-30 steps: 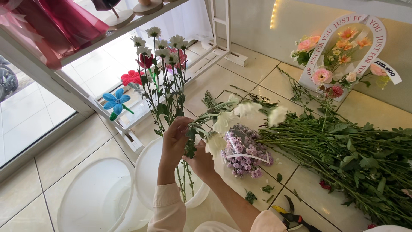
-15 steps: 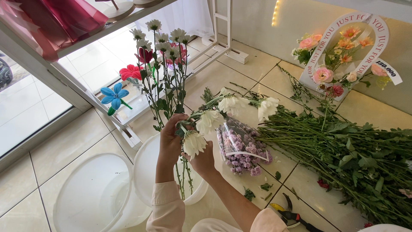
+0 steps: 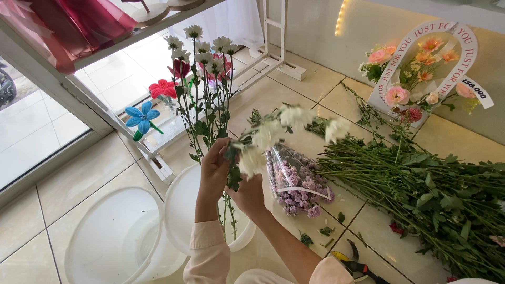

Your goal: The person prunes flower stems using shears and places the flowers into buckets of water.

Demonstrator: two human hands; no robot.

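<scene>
Two hands: both meet at the green stems of a bunch of white flowers, above the rim of a round bucket.
Left hand (image 3: 214, 171): fingers curled tight around the upright stems (image 3: 223, 152), thin and leafy, topped by small white daisy-like blooms (image 3: 208, 55).
Right hand (image 3: 248, 195): fingers closed on a second stem with fuller white blooms (image 3: 263, 138); these heads are blurred, so petal shape is hard to read.
Sleeves: pale pink cloth, cut off at the lower edge.
Buckets: two white plastic ones, smooth and round, side by side on the floor; near bucket (image 3: 181, 210) partly hidden by the arms, far bucket (image 3: 113, 239) clipped by the frame.
Purple bunch (image 3: 300, 184): small mauve flowers in a clear glossy wrap, lying on the tiles just beside the right hand.
Green pile (image 3: 421, 189): long stems and leaves heaped on the floor, running out of view at right.
Cutters (image 3: 355, 263): red and yellow handles, partly cut off at the bottom.
Floor (image 3: 47, 210): glossy cream tiles.
Wreath stand (image 3: 426, 68): white arch with pink and orange blooms against the wall.
</scene>
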